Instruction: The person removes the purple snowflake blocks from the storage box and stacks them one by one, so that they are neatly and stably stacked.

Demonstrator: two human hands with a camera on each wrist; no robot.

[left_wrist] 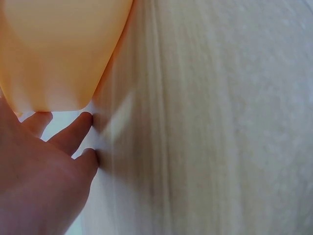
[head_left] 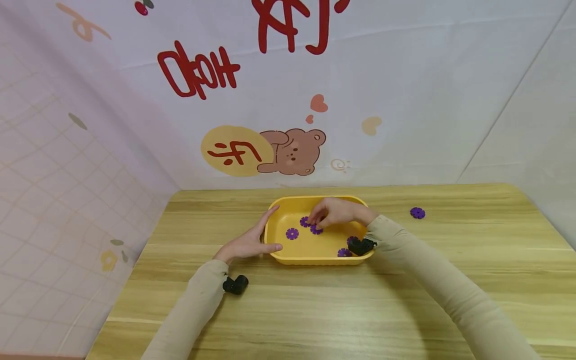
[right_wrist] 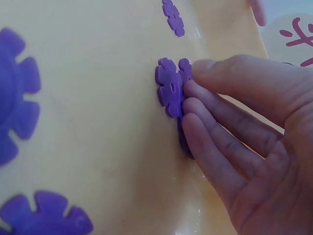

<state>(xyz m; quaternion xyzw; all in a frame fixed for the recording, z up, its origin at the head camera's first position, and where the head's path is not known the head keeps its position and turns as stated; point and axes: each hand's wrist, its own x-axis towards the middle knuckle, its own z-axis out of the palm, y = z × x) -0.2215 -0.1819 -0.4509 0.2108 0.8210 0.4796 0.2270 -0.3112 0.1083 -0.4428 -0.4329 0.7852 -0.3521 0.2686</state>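
My left hand (head_left: 245, 245) lies at the left end of a yellow plastic basin (head_left: 306, 261), thumb over the rim and the other fingers spread along the outside. In the left wrist view, those fingers (left_wrist: 73, 134) reach beside the basin's end, low by the tabletop. My right hand (head_left: 335, 211) reaches down inside the basin and pinches a purple snowflake building disc (head_left: 316, 229). Another disc (head_left: 305, 221) sits right by its fingertips. In the right wrist view, purple discs (right_wrist: 170, 90) overlap at the fingertips, partly hidden by them. A separate disc (head_left: 292, 234) lies further left on the basin floor.
More purple discs (head_left: 344, 253) lie in the basin's near right corner, partly behind the black wrist camera (head_left: 361, 246). One disc (head_left: 417, 213) lies on the wooden table (head_left: 315, 310) right of the basin. Behind the table hangs a printed white cloth (head_left: 405, 65).
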